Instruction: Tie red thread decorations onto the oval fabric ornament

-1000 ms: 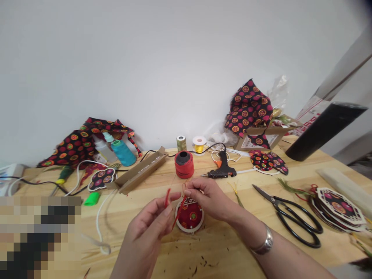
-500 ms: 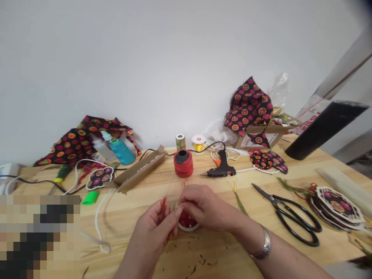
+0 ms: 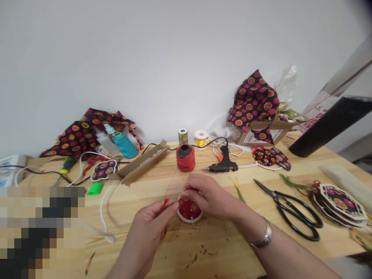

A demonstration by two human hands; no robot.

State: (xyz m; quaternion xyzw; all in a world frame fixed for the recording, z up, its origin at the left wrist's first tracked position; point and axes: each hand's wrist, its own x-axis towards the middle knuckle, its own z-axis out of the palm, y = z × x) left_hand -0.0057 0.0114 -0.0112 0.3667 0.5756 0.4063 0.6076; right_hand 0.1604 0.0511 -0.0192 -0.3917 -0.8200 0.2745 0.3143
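A small round red-patterned ornament (image 3: pixel 190 209) with a white rim lies on the wooden table (image 3: pixel 232 240) in front of me. My left hand (image 3: pixel 151 228) pinches a red cord (image 3: pixel 163 205) just left of the ornament. My right hand (image 3: pixel 207 195) has its fingers closed at the ornament's top edge, on the cord's other end as far as I can see. A thin thread runs from my hands up to the red spool (image 3: pixel 185 157).
Black scissors (image 3: pixel 290 209) lie to the right, a glue gun (image 3: pixel 222 164) behind my hands, a cardboard strip (image 3: pixel 143 162) to the left. Patterned fabric (image 3: pixel 87 133), glue bottles (image 3: pixel 123 143), small spools (image 3: pixel 200 137), finished ornaments (image 3: pixel 340 203) and a white cord (image 3: pixel 103 209) surround them.
Both hands came together and lowered onto the ornament. The red cord, held up a second ago, is now down beside its left rim. The view shifted slightly.
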